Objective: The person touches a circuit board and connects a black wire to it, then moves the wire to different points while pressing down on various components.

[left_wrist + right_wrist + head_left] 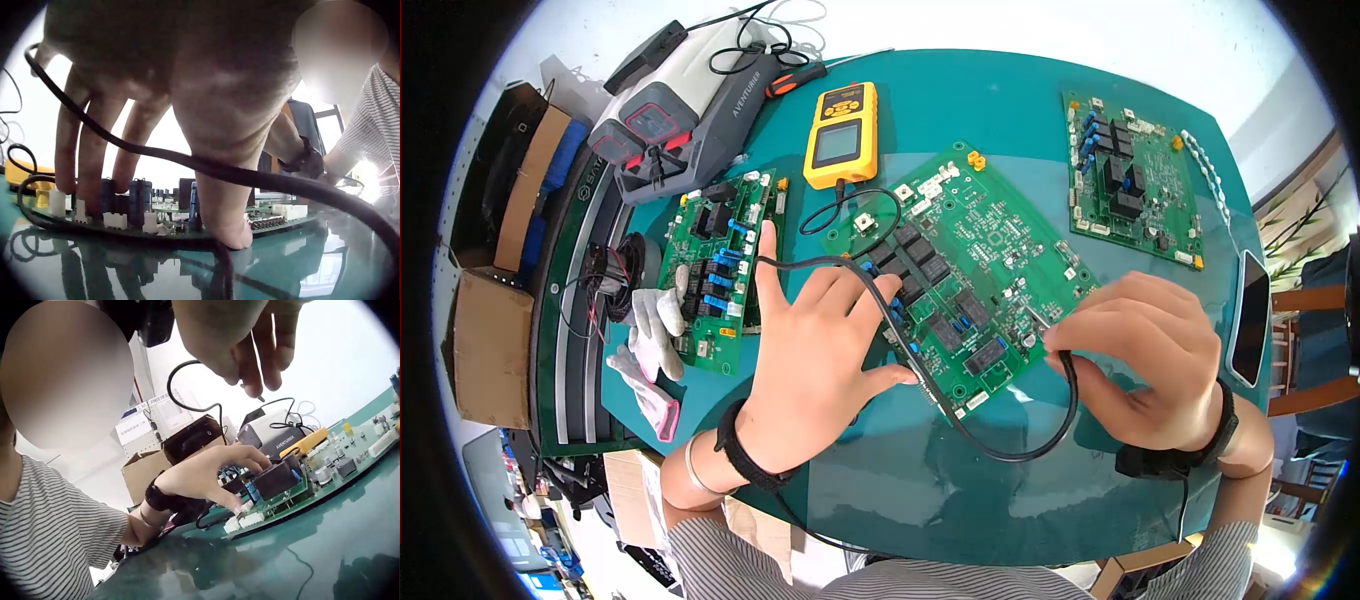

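My right hand (1145, 360) pinches a thin metal-tipped probe (1037, 317), pointing down at the middle circuit board (1040, 250) near its front right edge. The grip hides most of the probe's body. A black cable (1010, 457) loops from this hand across to the left hand, and a lead runs from the yellow handheld meter (841, 135) behind. My left hand (805, 385) spreads over the board's left side, with fingertips among its black and blue components and the thumb (228, 231) at its near edge. Part of the cable passes over the left fingers.
Another green board (710, 270) lies at left beside grey-white gloves (655, 340). A third board (1135, 180), a white twisted cord (1205, 170) and a phone (1250, 320) are at right. A grey machine (690, 110) and a red-black screwdriver (797, 80) stand at the back left.
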`<state>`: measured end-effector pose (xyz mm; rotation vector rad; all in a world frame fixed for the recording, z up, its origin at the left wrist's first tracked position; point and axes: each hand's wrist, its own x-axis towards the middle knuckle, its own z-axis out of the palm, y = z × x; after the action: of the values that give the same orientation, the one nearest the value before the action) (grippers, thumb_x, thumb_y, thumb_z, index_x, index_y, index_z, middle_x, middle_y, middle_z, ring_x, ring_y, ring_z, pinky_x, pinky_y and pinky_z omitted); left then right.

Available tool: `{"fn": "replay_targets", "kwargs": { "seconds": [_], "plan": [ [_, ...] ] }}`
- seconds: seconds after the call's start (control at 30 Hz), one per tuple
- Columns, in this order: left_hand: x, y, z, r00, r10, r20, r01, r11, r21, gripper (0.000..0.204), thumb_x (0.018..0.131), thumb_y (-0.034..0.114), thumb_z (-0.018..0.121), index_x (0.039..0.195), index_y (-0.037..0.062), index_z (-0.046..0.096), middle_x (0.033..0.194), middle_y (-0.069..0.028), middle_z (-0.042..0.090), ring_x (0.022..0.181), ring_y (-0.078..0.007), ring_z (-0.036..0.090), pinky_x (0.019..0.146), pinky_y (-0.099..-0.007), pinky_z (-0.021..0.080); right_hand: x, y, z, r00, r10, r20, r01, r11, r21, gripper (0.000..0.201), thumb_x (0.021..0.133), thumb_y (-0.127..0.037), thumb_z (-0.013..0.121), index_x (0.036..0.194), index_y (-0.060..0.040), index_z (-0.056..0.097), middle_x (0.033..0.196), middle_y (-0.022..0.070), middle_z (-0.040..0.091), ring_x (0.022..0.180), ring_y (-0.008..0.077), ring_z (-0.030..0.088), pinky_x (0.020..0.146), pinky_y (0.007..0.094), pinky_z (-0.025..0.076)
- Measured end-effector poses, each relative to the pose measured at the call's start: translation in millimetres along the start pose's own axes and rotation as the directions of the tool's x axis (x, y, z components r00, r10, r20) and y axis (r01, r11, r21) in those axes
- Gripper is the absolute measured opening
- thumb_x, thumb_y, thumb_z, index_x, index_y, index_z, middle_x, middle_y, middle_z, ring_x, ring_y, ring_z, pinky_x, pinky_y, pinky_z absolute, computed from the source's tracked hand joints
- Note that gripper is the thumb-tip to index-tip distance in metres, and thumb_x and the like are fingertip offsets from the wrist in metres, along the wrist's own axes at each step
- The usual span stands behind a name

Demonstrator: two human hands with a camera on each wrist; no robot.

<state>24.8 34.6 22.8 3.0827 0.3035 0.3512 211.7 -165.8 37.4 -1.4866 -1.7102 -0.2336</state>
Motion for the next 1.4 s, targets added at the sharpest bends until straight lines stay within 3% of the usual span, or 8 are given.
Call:
{"fn": "replay_targets", "kwargs": {
  "seconds": [0.27, 0.43, 0.53, 0.63, 0.73, 0.93, 1.1, 1.4],
  "plan": [
    [-3, 15, 6, 1.000, -0.010, -0.013, 0.011, 0.999, 0.045, 0.075, 0.061, 0.045, 0.091, 0.120, 0.0067, 0.067, 0.087, -0.0011, 0.058, 0.093, -0.0206, 0.062, 0.121, -0.0740, 0.014, -7, 1, 9, 0.980, 0.178, 0.087, -0.191, 0.965, 0.182, 0.029, 0.075, 0.008, 0.073, 0.101, -0.0015, 0.064, 0.082, 0.0100, 0.065, 0.069, 0.0298, 0.063, 0.059, 0.0391, 0.049],
    [-3, 20, 8, 1.000, -0.010, -0.004, 0.010, 0.996, 0.086, 0.076, 0.061, 0.049, 0.089, 0.120, 0.0066, 0.066, 0.088, -0.0015, 0.055, 0.092, -0.0202, 0.061, 0.120, -0.0759, 0.015, -9, 2, 13, 0.966, 0.122, 0.226, -0.172, 0.962, 0.214, 0.030, 0.074, 0.008, 0.072, 0.101, -0.0025, 0.064, 0.085, 0.0103, 0.064, 0.075, 0.0312, 0.063, 0.065, 0.0406, 0.052],
    [-3, 19, 10, 1.000, 0.007, 0.003, -0.008, 0.989, 0.145, 0.081, 0.062, 0.050, 0.088, 0.126, 0.0065, 0.064, 0.093, -0.0023, 0.055, 0.097, -0.0205, 0.059, 0.118, -0.0716, 0.023, -11, 2, 18, 0.951, 0.073, 0.300, -0.152, 0.957, 0.248, 0.029, 0.072, 0.006, 0.073, 0.099, -0.0026, 0.065, 0.088, 0.0095, 0.061, 0.081, 0.0308, 0.063, 0.068, 0.0410, 0.053],
    [-3, 17, 10, 0.999, -0.023, 0.031, 0.021, 0.998, 0.060, 0.099, 0.061, 0.053, 0.084, 0.146, 0.0102, 0.056, 0.104, -0.0062, 0.053, 0.104, -0.0267, 0.056, 0.114, -0.0560, 0.034, -13, 4, 22, 0.960, 0.050, 0.276, -0.106, 0.975, 0.195, 0.029, 0.072, 0.005, 0.074, 0.098, -0.0030, 0.066, 0.089, 0.0091, 0.062, 0.081, 0.0306, 0.063, 0.069, 0.0409, 0.053],
    [-2, 14, 9, 0.998, -0.045, 0.035, 0.045, 0.999, 0.001, 0.099, 0.060, 0.052, 0.084, 0.147, 0.0138, 0.057, 0.115, -0.0101, 0.054, 0.114, -0.0319, 0.054, 0.112, -0.0538, 0.037, -13, 5, 20, 0.948, 0.053, 0.313, -0.108, 0.981, 0.162, 0.030, 0.071, 0.005, 0.075, 0.098, -0.0033, 0.066, 0.090, 0.0090, 0.063, 0.082, 0.0304, 0.063, 0.071, 0.0409, 0.053],
    [2, 9, 10, 0.998, 0.054, 0.017, -0.054, 0.998, -0.044, 0.094, 0.062, 0.045, 0.086, 0.147, 0.0186, 0.057, 0.142, -0.0151, 0.052, 0.134, -0.0380, 0.046, 0.114, -0.0530, 0.037, -13, 5, 17, 0.942, 0.059, 0.330, -0.128, 0.973, 0.190, 0.031, 0.073, 0.005, 0.075, 0.102, -0.0029, 0.067, 0.092, 0.0111, 0.064, 0.082, 0.0323, 0.065, 0.069, 0.0419, 0.053],
    [2, 8, 13, 0.997, 0.047, 0.058, -0.043, 0.997, -0.064, 0.093, 0.064, 0.045, 0.085, 0.148, 0.0161, 0.056, 0.151, -0.0131, 0.049, 0.138, -0.0367, 0.045, 0.115, -0.0532, 0.035, -11, -3, 12, 0.885, 0.223, 0.409, -0.361, 0.883, 0.299, 0.025, 0.081, 0.006, 0.072, 0.105, 0.0006, 0.066, 0.095, 0.0155, 0.066, 0.084, 0.0366, 0.067, 0.067, 0.0437, 0.054],
    [1, 10, 16, 0.992, 0.064, 0.107, -0.061, 0.998, -0.034, 0.097, 0.069, 0.048, 0.081, 0.153, 0.0136, 0.049, 0.155, -0.0118, 0.047, 0.140, -0.0343, 0.045, 0.121, -0.0585, 0.026, -18, 0, 22, 0.901, 0.116, 0.418, -0.299, 0.865, 0.404, 0.028, 0.083, 0.008, 0.071, 0.110, -0.0010, 0.067, 0.094, 0.0143, 0.068, 0.087, 0.0356, 0.069, 0.072, 0.0436, 0.056]
  ]
}}
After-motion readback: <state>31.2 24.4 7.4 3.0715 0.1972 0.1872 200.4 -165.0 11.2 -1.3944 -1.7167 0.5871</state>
